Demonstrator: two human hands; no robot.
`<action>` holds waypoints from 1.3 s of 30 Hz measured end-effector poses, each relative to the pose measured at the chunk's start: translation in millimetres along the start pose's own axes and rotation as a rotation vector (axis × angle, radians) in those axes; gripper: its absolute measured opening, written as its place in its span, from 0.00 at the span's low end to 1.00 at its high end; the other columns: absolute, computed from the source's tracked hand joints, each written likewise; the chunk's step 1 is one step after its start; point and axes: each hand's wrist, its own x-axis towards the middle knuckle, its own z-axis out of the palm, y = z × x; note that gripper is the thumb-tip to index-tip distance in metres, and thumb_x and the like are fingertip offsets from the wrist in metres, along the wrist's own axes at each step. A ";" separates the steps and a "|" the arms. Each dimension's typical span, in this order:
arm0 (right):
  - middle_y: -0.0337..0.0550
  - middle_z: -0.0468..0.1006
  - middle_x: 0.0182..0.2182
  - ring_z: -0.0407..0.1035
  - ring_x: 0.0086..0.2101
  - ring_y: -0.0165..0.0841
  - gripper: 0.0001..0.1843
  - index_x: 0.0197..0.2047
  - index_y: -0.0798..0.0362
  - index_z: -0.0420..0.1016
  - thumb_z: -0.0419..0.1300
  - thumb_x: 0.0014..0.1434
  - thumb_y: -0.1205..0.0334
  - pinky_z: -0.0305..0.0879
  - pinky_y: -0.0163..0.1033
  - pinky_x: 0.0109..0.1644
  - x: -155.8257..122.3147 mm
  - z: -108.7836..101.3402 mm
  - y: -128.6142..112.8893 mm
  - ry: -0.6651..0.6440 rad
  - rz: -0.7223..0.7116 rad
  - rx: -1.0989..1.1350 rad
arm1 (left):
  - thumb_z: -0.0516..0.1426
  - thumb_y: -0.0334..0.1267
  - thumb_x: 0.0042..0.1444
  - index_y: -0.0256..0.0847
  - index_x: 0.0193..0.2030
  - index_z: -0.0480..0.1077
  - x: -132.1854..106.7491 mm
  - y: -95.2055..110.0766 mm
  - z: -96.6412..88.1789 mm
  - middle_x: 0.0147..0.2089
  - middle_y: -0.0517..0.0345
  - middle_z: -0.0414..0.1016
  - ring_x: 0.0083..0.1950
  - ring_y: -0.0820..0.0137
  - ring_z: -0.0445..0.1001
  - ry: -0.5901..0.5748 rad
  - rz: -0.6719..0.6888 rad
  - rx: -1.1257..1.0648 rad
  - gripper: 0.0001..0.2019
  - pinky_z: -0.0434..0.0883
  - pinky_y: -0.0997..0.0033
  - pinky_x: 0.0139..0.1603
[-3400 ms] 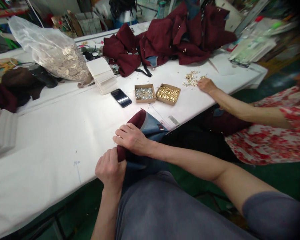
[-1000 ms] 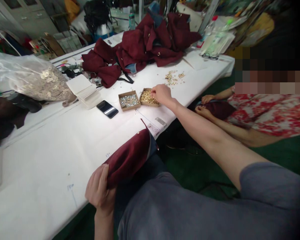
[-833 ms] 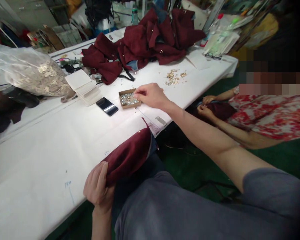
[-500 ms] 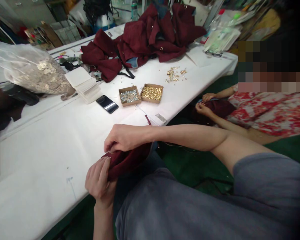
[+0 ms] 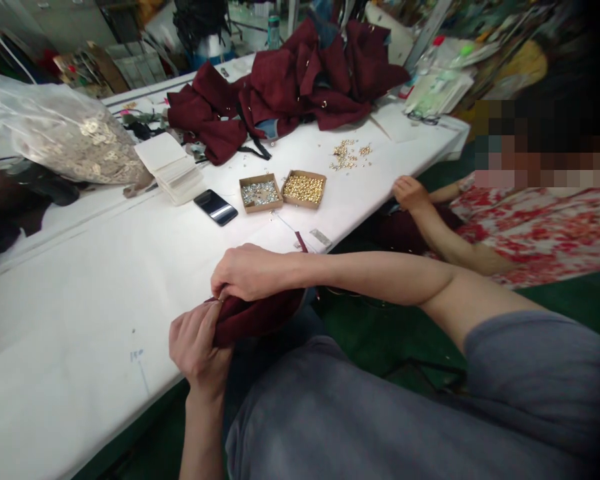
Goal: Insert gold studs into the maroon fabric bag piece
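At the near edge of the table, a piece of maroon fabric [image 5: 257, 317] lies over my lap, bunched between my two hands. My left hand [image 5: 197, 343] is closed on its edge, thumb on top. Just above and touching that thumb, my right hand [image 5: 250, 273] pinches at the same edge. A tiny shiny spot shows at the right fingertips, too small to name. Beyond my hands stand two small cardboard boxes, one with silvery metal pieces [image 5: 260, 192], the other with gold-coloured ones [image 5: 304, 188].
A black phone [image 5: 215, 207] lies beside a paper pad [image 5: 173, 167]. Farther back are a pile of maroon fabric [image 5: 280, 87], loose gold pieces [image 5: 347, 155] and a clear plastic bag [image 5: 75, 137] of beige pieces. A co-worker's hand [image 5: 411, 193] is at the table's right edge.
My hands stay together on the fabric edge, with only a slight shift of the fingers. The co-worker's near hand has risen toward the table edge. The view has tilted slightly.
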 end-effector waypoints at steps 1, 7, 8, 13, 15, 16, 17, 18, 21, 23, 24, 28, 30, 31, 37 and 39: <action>0.44 0.91 0.47 0.79 0.45 0.40 0.14 0.53 0.47 0.92 0.66 0.71 0.66 0.55 0.42 0.39 0.1 0.1 0.5 -0.012 -0.011 -0.010 | 0.69 0.31 0.66 0.41 0.59 0.82 0.4 0.1 -0.2 0.50 0.46 0.89 0.51 0.53 0.87 0.001 -0.006 -0.001 0.15 0.74 0.51 0.56; 0.46 0.89 0.52 0.79 0.49 0.41 0.15 0.56 0.48 0.89 0.61 0.75 0.64 0.59 0.42 0.43 -0.1 4.9 5.3 -0.037 -0.052 0.066 | 0.67 0.31 0.67 0.41 0.56 0.81 1.6 0.7 -1.2 0.49 0.47 0.89 0.51 0.54 0.87 0.003 -0.039 0.021 0.12 0.74 0.52 0.56; 0.46 0.89 0.52 0.79 0.49 0.41 0.15 0.56 0.48 0.89 0.61 0.75 0.64 0.59 0.42 0.43 -0.5 5.4 5.3 -0.034 -0.041 0.070 | 0.67 0.31 0.67 0.41 0.55 0.81 1.5 0.7 -1.1 0.49 0.48 0.89 0.51 0.54 0.86 0.003 -0.044 0.023 0.12 0.74 0.52 0.57; 0.47 0.89 0.53 0.78 0.51 0.41 0.17 0.58 0.49 0.90 0.60 0.75 0.66 0.62 0.42 0.47 -2.6 3.7 4.7 -0.048 -0.049 0.067 | 0.68 0.32 0.66 0.42 0.55 0.81 0.4 0.4 -0.9 0.49 0.49 0.88 0.51 0.55 0.85 -0.006 -0.099 0.022 0.12 0.75 0.52 0.58; 0.47 0.89 0.53 0.78 0.51 0.41 0.17 0.57 0.50 0.90 0.60 0.75 0.67 0.62 0.42 0.48 -3.0 3.6 6.4 -0.035 -0.068 0.080 | 0.67 0.32 0.66 0.43 0.55 0.81 0.2 0.4 -1.0 0.49 0.50 0.88 0.52 0.55 0.84 -0.009 -0.118 0.022 0.12 0.76 0.53 0.59; 0.47 0.89 0.52 0.78 0.50 0.41 0.17 0.57 0.51 0.90 0.60 0.75 0.67 0.63 0.41 0.48 -2.9 4.1 7.8 -0.025 -0.073 0.088 | 0.67 0.32 0.65 0.43 0.55 0.81 0.3 0.5 -1.2 0.49 0.50 0.88 0.52 0.55 0.84 -0.010 -0.123 0.021 0.12 0.76 0.53 0.59; 0.48 0.89 0.52 0.78 0.50 0.41 0.17 0.57 0.51 0.90 0.60 0.75 0.67 0.63 0.41 0.48 -2.6 5.0 9.4 -0.015 -0.077 0.097 | 0.67 0.31 0.65 0.43 0.55 0.81 0.4 0.6 -1.3 0.49 0.50 0.88 0.52 0.55 0.84 -0.012 -0.127 0.020 0.12 0.76 0.53 0.59; 0.48 0.89 0.52 0.78 0.50 0.41 0.17 0.57 0.51 0.90 0.60 0.75 0.68 0.63 0.41 0.48 -2.3 6.1 11.2 -0.008 -0.082 0.107 | 0.67 0.31 0.65 0.43 0.54 0.81 0.5 0.7 -1.5 0.49 0.50 0.88 0.51 0.55 0.84 -0.015 -0.132 0.019 0.12 0.76 0.53 0.59; 0.49 0.90 0.51 0.78 0.49 0.40 0.16 0.55 0.53 0.91 0.61 0.75 0.68 0.64 0.40 0.50 -0.7 9.6 16.1 -0.003 -0.110 0.157 | 0.66 0.31 0.66 0.44 0.54 0.81 0.7 1.2 -1.9 0.48 0.51 0.87 0.51 0.55 0.83 -0.024 -0.145 0.010 0.11 0.75 0.53 0.59; 0.50 0.90 0.51 0.79 0.48 0.39 0.15 0.54 0.54 0.91 0.61 0.76 0.67 0.64 0.40 0.51 -0.2 11.1 18.0 -0.006 -0.131 0.191 | 0.67 0.30 0.65 0.44 0.54 0.81 0.6 2.0 -1.9 0.47 0.52 0.87 0.51 0.56 0.83 -0.025 -0.159 0.009 0.12 0.75 0.53 0.59; 0.51 0.90 0.50 0.79 0.48 0.39 0.16 0.54 0.55 0.91 0.60 0.76 0.67 0.64 0.40 0.51 -0.3 11.6 18.4 -0.006 -0.140 0.199 | 0.67 0.30 0.64 0.44 0.53 0.81 0.5 2.5 -1.9 0.47 0.52 0.87 0.50 0.56 0.83 -0.024 -0.169 0.009 0.12 0.75 0.54 0.58; 0.52 0.90 0.51 0.79 0.49 0.39 0.16 0.53 0.57 0.90 0.59 0.77 0.67 0.64 0.40 0.54 -2.6 11.6 17.1 0.000 -0.155 0.191 | 0.67 0.28 0.61 0.44 0.52 0.81 -0.1 5.0 -2.5 0.46 0.55 0.87 0.49 0.57 0.83 -0.043 -0.220 0.005 0.14 0.73 0.56 0.57; 0.52 0.90 0.52 0.79 0.49 0.38 0.16 0.52 0.56 0.90 0.59 0.77 0.67 0.64 0.40 0.55 -3.8 11.3 16.1 0.004 -0.153 0.192 | 0.67 0.28 0.61 0.45 0.52 0.81 -0.4 5.3 -3.2 0.46 0.56 0.87 0.49 0.58 0.83 -0.057 -0.250 -0.006 0.14 0.73 0.56 0.57; 0.51 0.90 0.52 0.79 0.49 0.38 0.16 0.51 0.56 0.91 0.59 0.77 0.67 0.64 0.40 0.55 -4.2 11.3 15.8 0.005 -0.150 0.193 | 0.67 0.28 0.62 0.45 0.52 0.81 -0.5 5.0 -3.4 0.46 0.56 0.87 0.49 0.58 0.83 -0.061 -0.263 -0.011 0.14 0.72 0.56 0.57; 0.51 0.90 0.50 0.79 0.47 0.36 0.15 0.51 0.58 0.91 0.60 0.76 0.69 0.65 0.38 0.55 -2.6 12.8 18.6 0.008 -0.134 0.266 | 0.68 0.29 0.62 0.46 0.52 0.82 2.4 3.8 -2.0 0.46 0.56 0.88 0.49 0.57 0.83 -0.047 -0.257 0.020 0.13 0.72 0.56 0.57; 0.51 0.90 0.50 0.79 0.48 0.36 0.15 0.52 0.58 0.91 0.60 0.75 0.70 0.65 0.38 0.55 -1.9 13.5 20.8 0.023 -0.138 0.287 | 0.68 0.30 0.63 0.46 0.50 0.82 4.1 5.6 -1.0 0.45 0.56 0.87 0.48 0.57 0.83 -0.031 -0.276 0.032 0.11 0.72 0.56 0.57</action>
